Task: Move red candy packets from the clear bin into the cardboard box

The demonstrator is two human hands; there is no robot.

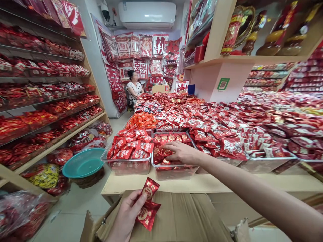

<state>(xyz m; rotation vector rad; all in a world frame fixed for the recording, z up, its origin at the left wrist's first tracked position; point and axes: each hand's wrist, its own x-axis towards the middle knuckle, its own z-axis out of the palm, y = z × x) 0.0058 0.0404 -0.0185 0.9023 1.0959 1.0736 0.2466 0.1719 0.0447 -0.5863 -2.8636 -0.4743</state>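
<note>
My left hand [129, 211] pinches red wrapped candy packets [150, 212] between thumb and fingers; two overlapping packets show, each with a round cream label. It is above the cardboard box [184, 215] in front of me. My right hand [180, 153] reaches into a clear plastic tray [174, 173] of similar dark red packets. Its fingers are spread and bent over the packets, with their tips close to or touching them. Nothing shows in its grip.
Left of that tray stands another clear tray [131, 168] of brighter red packets. More filled trays spread across the light wooden counter [121, 185]. A teal basin [84, 163] rests on a basket at the left, below stocked shelves [50, 117]. A person [133, 88] sits at the back.
</note>
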